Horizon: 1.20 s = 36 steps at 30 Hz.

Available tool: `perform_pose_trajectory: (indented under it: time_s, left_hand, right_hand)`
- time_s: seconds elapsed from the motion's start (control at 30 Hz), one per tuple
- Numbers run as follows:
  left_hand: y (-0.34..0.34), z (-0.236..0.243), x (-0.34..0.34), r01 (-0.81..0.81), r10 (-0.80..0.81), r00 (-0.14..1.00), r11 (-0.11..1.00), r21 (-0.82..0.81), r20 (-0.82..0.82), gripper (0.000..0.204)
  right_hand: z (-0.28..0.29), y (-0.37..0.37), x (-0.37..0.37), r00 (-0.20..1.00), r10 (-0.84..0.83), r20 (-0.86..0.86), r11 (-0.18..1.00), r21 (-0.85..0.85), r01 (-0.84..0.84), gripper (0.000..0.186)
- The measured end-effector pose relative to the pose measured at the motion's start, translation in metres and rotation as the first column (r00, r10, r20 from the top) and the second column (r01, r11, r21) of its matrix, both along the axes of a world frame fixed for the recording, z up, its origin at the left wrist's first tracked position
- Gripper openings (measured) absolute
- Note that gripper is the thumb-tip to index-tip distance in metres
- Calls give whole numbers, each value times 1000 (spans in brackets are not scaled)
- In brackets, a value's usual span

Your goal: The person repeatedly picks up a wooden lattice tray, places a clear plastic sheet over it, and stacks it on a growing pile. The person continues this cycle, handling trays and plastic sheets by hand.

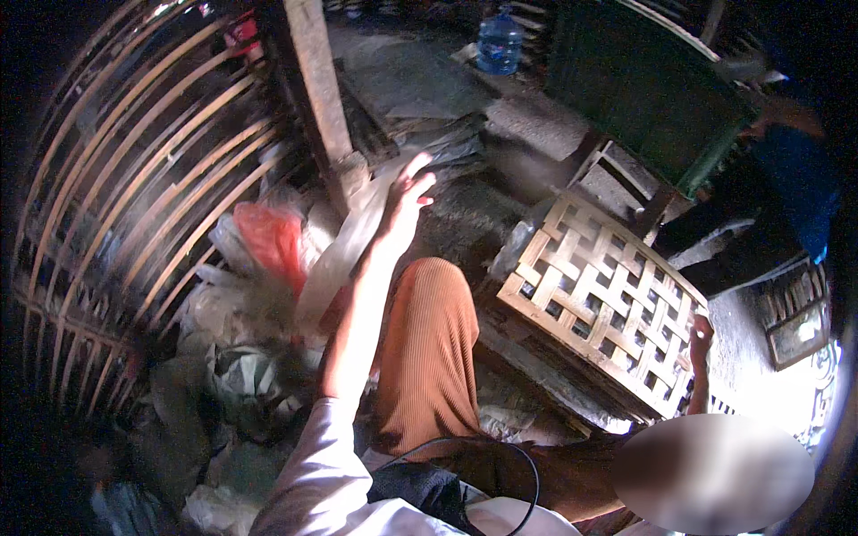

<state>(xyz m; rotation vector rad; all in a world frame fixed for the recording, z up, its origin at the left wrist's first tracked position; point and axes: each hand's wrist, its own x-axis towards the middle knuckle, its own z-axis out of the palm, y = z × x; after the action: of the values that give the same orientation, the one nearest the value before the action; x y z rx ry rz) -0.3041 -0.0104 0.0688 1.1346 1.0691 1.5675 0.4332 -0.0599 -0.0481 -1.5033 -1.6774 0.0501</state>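
My left hand (408,204) reaches forward past my raised knee, its fingers apart and nothing visible in them. Beside its wrist and forearm lies a whitish, translucent plastic sheet (332,272); I cannot tell whether they touch. On my right is a woven bamboo panel (603,299) in a wooden frame, tilted, with open gaps in its weave. My right hand (702,332) grips the panel's right edge, fingers closed around the rim. A blurred patch hides most of the right arm below the forearm.
A slatted bamboo structure (147,196) curves along the left, with a red plastic bag (271,239) and pale bags beside it. A wooden post (319,85) stands ahead. Beyond are a blue water jug (499,45), a dark green cabinet (639,94) and a person in blue (791,179).
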Motion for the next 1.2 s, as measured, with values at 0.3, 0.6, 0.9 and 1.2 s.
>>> perform_pose_trajectory:
  time_s: [0.3,0.6,0.9,1.2]
  left_hand:
    - [16,50,219,687,-630,712,716,124,-311,65]
    - [-87,-33,320,940,-542,-56,255,-227,-838,69]
    - [-120,-47,370,990,-470,-75,71,-122,-880,60]
    - [-110,7,369,950,-500,-240,53,-307,-832,30]
  right_hand:
    - [115,-4,-170,998,-61,-29,997,-58,59,16]
    - [161,-41,-212,960,64,-271,954,-266,-138,35]
    - [67,-20,-184,942,143,305,954,-295,-50,63]
    - [62,-11,-179,909,336,247,856,-482,-186,23]
